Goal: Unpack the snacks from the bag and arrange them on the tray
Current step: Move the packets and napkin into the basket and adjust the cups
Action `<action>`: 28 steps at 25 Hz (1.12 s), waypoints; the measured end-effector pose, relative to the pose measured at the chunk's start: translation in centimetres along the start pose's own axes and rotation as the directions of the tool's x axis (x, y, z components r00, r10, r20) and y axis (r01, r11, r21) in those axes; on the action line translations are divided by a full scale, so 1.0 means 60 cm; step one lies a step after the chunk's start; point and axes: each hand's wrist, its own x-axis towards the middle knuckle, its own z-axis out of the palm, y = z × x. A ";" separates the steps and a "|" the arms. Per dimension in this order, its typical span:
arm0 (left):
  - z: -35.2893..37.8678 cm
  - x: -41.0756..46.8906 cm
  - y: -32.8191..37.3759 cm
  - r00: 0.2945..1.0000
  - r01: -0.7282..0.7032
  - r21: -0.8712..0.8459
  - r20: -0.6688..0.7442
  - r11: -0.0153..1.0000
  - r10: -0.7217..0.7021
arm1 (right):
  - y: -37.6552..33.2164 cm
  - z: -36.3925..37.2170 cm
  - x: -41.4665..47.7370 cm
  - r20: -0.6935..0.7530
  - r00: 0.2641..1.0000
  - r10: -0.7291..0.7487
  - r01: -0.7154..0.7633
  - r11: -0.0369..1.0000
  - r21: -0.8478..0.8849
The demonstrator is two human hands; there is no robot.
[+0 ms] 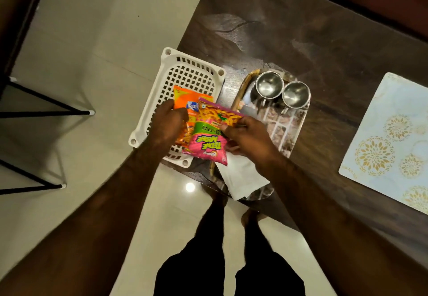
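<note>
A white perforated plastic tray (185,73) hangs partly over the dark table's left edge. An orange snack packet (185,101) lies on it, with my left hand (166,124) resting on its left side. A pink and green snack packet (208,133) overlaps the orange one, and my right hand (247,138) pinches its right edge. A white bag (240,179) lies flat under my right wrist, on a patterned serving tray (287,128).
Two steel cups (268,86) (296,94) stand at the far end of the patterned serving tray. A pale floral placemat (391,138) lies on the table to the right. Black stool legs (46,110) stand on the tiled floor at left.
</note>
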 end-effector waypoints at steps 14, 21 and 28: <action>-0.022 -0.064 -0.017 0.891 -0.361 0.622 0.009 0.695 0.454 | 0.028 0.010 0.033 -0.157 0.976 -0.152 0.110 0.963 -0.245; 0.111 -0.170 -0.120 0.932 -0.118 0.708 0.322 0.696 -0.168 | 0.112 -0.074 0.034 0.180 0.983 -0.025 0.159 0.592 -0.790; 0.148 -0.167 -0.130 0.965 0.098 0.427 0.180 0.899 -0.191 | 0.147 -0.076 0.041 0.198 0.979 -0.041 0.163 0.738 -0.655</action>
